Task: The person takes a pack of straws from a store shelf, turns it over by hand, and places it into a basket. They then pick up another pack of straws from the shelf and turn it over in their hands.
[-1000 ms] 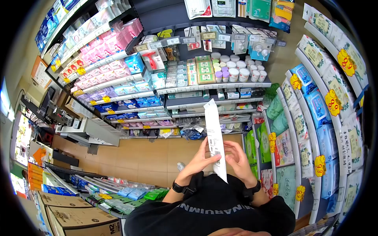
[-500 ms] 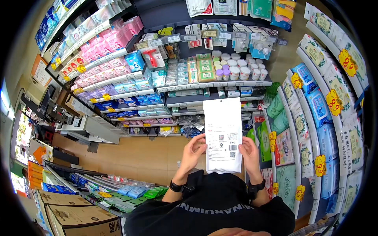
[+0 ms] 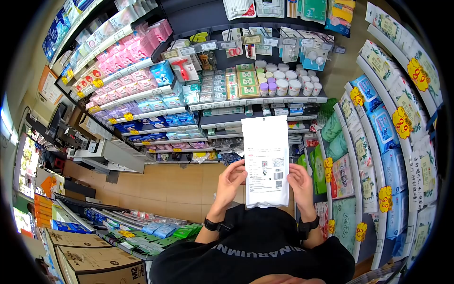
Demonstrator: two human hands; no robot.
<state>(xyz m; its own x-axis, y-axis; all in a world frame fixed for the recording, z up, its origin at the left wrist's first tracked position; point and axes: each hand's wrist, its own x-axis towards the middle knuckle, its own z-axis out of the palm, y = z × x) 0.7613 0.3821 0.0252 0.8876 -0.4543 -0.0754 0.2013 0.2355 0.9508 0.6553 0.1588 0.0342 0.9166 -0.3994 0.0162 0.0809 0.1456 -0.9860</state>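
Observation:
A tall white packet [image 3: 266, 142] is held upright in front of my chest, its printed side with barcode and square codes facing me. My left hand [image 3: 231, 181] grips its left edge between thumb and fingers. On the opposite edge, my right hand [image 3: 300, 182] pinches it the same way, with the fingertips partly hidden behind the packet. A small hanging hole shows at the packet's top. Its far side is out of sight.
Ahead stands a shelf unit [image 3: 257, 102] with tubs, boxes and hanging goods. Wipes and tissue packs fill the curved shelves [image 3: 373, 189] on the right. Low at left are a shelf of green packs [image 3: 156, 241] and cardboard boxes [image 3: 94, 258]. Tiled floor [image 3: 179, 189] lies between.
The packet has shifted very slightly left and up, its top edge most. Both hands keep their hold on its sides.

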